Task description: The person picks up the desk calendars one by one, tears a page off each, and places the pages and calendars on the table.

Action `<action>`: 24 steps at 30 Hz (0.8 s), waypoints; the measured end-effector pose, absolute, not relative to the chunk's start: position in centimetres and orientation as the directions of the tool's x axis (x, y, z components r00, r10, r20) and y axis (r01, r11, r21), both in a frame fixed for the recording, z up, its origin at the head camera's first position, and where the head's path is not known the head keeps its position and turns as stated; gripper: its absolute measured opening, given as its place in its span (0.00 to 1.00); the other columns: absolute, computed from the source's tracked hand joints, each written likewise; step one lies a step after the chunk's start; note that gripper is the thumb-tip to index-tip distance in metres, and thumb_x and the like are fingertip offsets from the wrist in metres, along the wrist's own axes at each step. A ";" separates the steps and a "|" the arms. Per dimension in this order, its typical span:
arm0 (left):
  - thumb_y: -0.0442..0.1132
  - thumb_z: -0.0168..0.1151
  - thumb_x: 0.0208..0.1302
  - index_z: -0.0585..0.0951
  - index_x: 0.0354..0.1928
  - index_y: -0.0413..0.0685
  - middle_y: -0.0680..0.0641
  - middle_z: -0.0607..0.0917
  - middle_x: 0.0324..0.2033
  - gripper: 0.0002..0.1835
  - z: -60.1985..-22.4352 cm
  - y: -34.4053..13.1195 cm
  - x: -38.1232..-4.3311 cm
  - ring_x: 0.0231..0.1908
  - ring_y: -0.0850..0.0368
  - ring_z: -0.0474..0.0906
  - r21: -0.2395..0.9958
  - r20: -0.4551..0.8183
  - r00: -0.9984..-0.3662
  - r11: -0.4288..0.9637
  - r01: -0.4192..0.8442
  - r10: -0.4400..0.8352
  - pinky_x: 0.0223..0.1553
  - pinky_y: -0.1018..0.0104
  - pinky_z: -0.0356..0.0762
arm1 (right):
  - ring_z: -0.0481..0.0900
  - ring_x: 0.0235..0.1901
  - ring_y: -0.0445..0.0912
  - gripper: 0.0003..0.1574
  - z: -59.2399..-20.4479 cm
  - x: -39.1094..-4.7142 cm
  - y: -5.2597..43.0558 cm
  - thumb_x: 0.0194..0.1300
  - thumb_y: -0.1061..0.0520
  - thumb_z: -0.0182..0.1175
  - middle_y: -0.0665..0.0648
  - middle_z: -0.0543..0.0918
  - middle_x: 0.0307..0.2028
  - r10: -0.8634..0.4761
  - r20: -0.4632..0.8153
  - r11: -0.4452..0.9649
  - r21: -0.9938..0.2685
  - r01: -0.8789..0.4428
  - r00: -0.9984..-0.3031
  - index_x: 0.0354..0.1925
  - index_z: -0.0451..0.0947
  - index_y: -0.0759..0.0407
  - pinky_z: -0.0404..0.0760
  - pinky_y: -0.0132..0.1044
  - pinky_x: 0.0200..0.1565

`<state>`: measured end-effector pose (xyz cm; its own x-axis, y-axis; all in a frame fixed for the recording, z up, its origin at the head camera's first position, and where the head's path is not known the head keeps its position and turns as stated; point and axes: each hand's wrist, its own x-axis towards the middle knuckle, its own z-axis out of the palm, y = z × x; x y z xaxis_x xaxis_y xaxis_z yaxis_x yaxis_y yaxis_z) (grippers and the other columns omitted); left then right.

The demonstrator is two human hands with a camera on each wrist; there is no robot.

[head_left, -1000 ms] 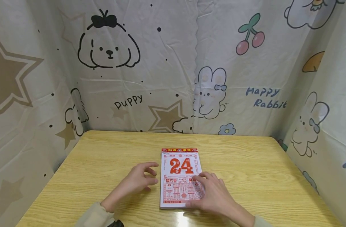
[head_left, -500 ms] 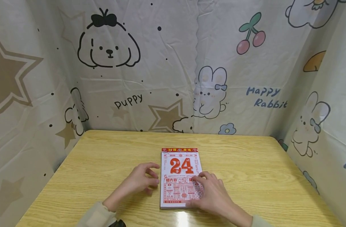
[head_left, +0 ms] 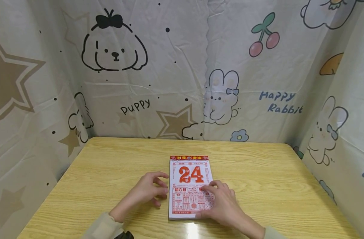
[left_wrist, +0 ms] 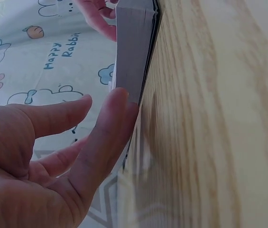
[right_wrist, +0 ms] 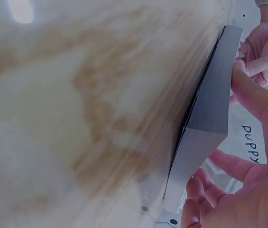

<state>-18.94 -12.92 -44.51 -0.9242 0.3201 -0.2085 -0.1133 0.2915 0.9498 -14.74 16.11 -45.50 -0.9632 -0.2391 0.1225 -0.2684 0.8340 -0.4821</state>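
Note:
A thick tear-off calendar block (head_left: 188, 176) with a red header strip and a large red 24 lies flat on the wooden table. Beside its left edge is my left hand (head_left: 144, 189), fingers loosely bent and spread; in the left wrist view its fingertips (left_wrist: 119, 97) are at the side of the page stack. My right hand (head_left: 225, 202) rests over the lower right part of the block. Its index finger is on the printed page and its thumb (right_wrist: 243, 78) lies at the bottom edge. The other fingers are along the right side. Part of the lower print is hidden.
The yellow wood-grain table (head_left: 119, 156) carries the calendar near its front. A pale curtain (head_left: 176, 76) with cartoon puppies, rabbits and stars encloses the table at the back and both sides. Something black (head_left: 125, 235) shows at the left sleeve.
My left hand has drifted slightly right, closer to the calendar's left edge. My right hand and the calendar stay almost where they were.

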 end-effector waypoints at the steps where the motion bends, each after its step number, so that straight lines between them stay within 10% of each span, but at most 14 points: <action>1: 0.25 0.72 0.64 0.77 0.67 0.36 0.39 0.82 0.43 0.29 -44.5 -12.9 -19.0 0.34 0.47 0.88 0.950 -0.208 -0.925 0.290 -0.114 0.319 0.25 0.51 0.92 | 0.74 0.55 0.53 0.55 -45.5 -14.8 16.1 0.27 0.28 0.87 0.52 0.78 0.54 -0.234 0.122 0.829 -0.494 -0.264 -0.965 0.56 0.87 0.46 0.72 0.47 0.52; 24: 0.22 0.72 0.62 0.76 0.66 0.34 0.38 0.81 0.41 0.29 -44.8 -12.8 -18.8 0.33 0.48 0.87 0.959 -0.204 -0.925 0.256 -0.122 0.322 0.21 0.53 0.90 | 0.71 0.54 0.52 0.41 -45.5 -14.7 15.9 0.35 0.42 0.90 0.51 0.77 0.54 -0.183 0.099 0.782 -0.588 -0.206 -0.978 0.51 0.87 0.43 0.66 0.48 0.48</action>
